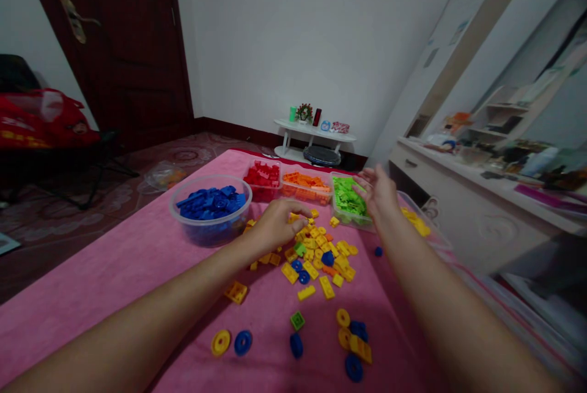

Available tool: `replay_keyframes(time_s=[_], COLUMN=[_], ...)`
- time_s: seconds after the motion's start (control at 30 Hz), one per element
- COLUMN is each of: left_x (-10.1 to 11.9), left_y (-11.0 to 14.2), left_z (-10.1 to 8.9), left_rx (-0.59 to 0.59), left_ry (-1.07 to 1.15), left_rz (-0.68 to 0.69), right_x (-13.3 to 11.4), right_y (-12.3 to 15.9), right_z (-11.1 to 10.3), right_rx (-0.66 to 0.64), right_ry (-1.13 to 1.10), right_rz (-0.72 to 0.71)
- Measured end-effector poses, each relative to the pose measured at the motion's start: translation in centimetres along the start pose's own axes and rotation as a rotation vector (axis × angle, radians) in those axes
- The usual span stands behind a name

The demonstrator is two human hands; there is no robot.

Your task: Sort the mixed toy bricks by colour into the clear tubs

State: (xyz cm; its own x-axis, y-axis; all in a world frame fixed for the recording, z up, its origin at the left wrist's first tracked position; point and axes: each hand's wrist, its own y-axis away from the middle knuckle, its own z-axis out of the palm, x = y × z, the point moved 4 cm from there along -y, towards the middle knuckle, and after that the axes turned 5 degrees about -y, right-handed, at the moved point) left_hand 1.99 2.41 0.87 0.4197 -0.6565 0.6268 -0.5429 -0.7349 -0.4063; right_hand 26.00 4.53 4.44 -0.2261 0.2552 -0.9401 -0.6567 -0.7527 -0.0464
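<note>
My left hand [279, 223] reaches over the left side of a loose pile of mostly yellow building bricks [316, 249], its fingers curved and a little apart. Nothing shows in its grasp. My right hand [380, 194] is at the right edge of a clear container [353, 220] of green bricks [347, 195]. Its fingers are spread above the green bricks, and I see nothing held in them. A few blue, green and orange pieces lie mixed into the yellow pile.
Left of the pile stands a round clear tub [208, 235] of blue bricks. Containers of red bricks [262, 179] and orange bricks [305, 182] sit at the back. A container with yellow bricks [415, 220] is partly behind my right arm. Loose wheels [221, 342] and bricks lie on the pink cloth [114, 264] nearer me.
</note>
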Motion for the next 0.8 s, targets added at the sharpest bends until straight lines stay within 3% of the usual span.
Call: replay_keyframes(time_s=[0.1,0.17,0.23,0.33,0.43,0.6,0.8], left_x=[-0.1,0.0,0.1,0.7,2.1,3.9,4.2], left_y=[0.2,0.3,0.5,0.7,1.1,2.3,3.2], left_z=[0.8,1.3,1.6,1.5,1.6,2.4,2.8], left_rx=[-0.092,-0.138,-0.151,-0.127,-0.184,-0.428,-0.525], left_ry=[-0.038,-0.083,-0.145,-0.220,-0.260,-0.471,-0.551], left_rz=[0.014,0.031,0.042,0.072,0.126,0.185,0.248], right_x=[0.8,0.9,0.4,-0.7,-1.5,-0.1,2.3], right_y=[3.7,5.7,6.9,7.0,6.4,5.7,5.4], right_z=[0.7,0.9,0.6,-1.0,-3.1,-5.1,-5.1], right_rx=[-0.265,-0.443,-0.570,-0.526,-0.414,-0.468,-0.570], right_ry=[0.113,0.359,0.732,1.399,1.807,1.977,1.922], right_rz=[-0.010,-0.059,-0.196,-0.343,-0.216,0.008,-0.042])
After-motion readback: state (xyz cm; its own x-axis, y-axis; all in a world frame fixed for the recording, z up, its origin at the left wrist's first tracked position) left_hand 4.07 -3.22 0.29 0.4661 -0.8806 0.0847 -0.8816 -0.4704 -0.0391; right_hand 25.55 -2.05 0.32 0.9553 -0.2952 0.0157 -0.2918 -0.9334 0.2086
